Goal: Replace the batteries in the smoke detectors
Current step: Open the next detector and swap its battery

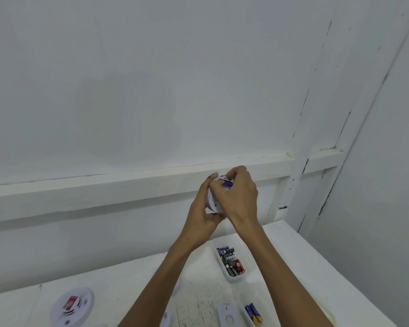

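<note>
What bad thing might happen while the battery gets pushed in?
The smoke detector is up in the air in the left hand, so it might slip and fall onto the table. The blue battery under the right hand could go in backwards; its ends are hidden.

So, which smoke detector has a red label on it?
The detector at lower left on the table: it alone shows a red label. The held detector shows a blue battery instead.
</note>
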`<state>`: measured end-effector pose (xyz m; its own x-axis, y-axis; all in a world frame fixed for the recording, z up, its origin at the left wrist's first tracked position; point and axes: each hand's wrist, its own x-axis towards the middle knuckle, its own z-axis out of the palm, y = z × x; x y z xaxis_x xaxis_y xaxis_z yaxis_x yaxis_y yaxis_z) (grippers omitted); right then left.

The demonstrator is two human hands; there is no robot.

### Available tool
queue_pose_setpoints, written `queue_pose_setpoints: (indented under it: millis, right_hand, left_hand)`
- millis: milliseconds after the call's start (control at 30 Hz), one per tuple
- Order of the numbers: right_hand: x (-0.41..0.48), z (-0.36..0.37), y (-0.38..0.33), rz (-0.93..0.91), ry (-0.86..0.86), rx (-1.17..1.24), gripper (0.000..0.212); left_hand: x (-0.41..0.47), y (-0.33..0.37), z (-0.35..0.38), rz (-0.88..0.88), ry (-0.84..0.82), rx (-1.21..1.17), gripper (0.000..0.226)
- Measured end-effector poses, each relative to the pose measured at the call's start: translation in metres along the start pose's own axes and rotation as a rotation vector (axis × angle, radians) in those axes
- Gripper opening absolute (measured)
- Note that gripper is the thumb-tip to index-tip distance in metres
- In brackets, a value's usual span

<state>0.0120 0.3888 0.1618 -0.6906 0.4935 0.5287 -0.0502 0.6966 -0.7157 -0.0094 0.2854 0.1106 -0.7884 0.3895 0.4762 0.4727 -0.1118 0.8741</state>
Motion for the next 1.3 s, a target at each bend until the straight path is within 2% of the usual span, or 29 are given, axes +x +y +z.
queue_pose_setpoints:
  millis: [133,200,367,500,600,667,733,833,933,1300]
  right_hand:
    - [0.0,0.003,-0.003,-0.068,0.036,-0.075,0.018]
    - [-0.001,0.005,0.0,-0.091,0.043,-0.09,0.014]
    - [-0.01,0.014,0.008,-0.202,0.083,-0.111,0.017]
    - [-0.011,0.011,0.02,-0.254,0.019,-0.081,0.026]
    - [-0.012,0.004,0.025,-0.231,0.01,-0.011,0.021]
    - [-0.017,-0.002,0.027,-0.172,0.033,0.131,0.018]
    - [-0.023,-0.007,0.032,-0.098,0.089,0.273,0.017]
    - [-0.034,-0.017,0.054,-0.031,0.184,0.314,0.013]
    - [-0.05,-0.024,0.095,0.087,0.083,0.284,0.008]
    - [-0.141,-0.031,0.23,0.352,-0.32,-0.265,0.011]
  left_hand:
    - [0.005,0.002,0.0,-0.02,0.006,-0.059,0.076]
    - [0.006,-0.001,0.0,-0.022,0.013,-0.05,0.08]
    - [0.007,-0.007,-0.004,-0.019,0.0,-0.02,0.091]
    - [0.008,-0.006,-0.009,-0.044,-0.019,-0.043,0.096]
    - [0.006,-0.009,-0.009,-0.059,-0.037,-0.051,0.098]
    - [0.003,-0.013,-0.007,-0.066,-0.037,-0.047,0.1]
    - [0.0,-0.016,-0.006,-0.088,-0.018,-0.045,0.101]
    - [-0.006,-0.021,-0.008,-0.111,-0.012,-0.068,0.102]
    - [-0.011,-0.027,-0.012,-0.139,-0.021,-0.081,0.103]
    - [-0.043,-0.05,-0.005,-0.233,-0.071,-0.124,0.103]
